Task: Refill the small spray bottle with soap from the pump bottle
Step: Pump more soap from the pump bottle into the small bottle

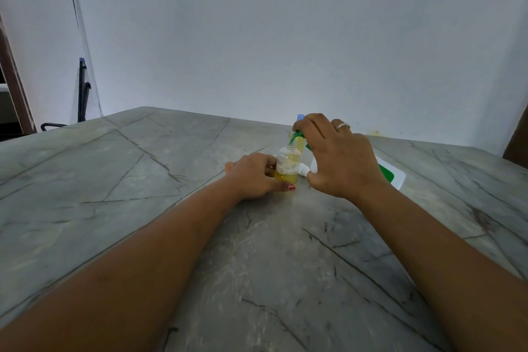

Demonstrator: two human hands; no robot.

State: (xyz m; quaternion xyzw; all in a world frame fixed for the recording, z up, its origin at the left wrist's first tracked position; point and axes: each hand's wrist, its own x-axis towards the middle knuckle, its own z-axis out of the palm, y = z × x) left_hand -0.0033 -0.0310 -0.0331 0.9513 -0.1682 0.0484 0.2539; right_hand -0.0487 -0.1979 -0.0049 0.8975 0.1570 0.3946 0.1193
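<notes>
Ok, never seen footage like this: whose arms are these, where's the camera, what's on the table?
No machine: a person's two bare arms, filmed by one wide-angle camera on their head, looking down. The left hand holds the small spray bottle, top off, some yellow liquid inside, upright on the grey stone table. The right hand grips the green head of the pump bottle, spout above the open neck. A white and green item lies behind that hand.

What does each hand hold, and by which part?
The left hand grips the small spray bottle by its lower body; the right hand holds the green pump head.
</notes>
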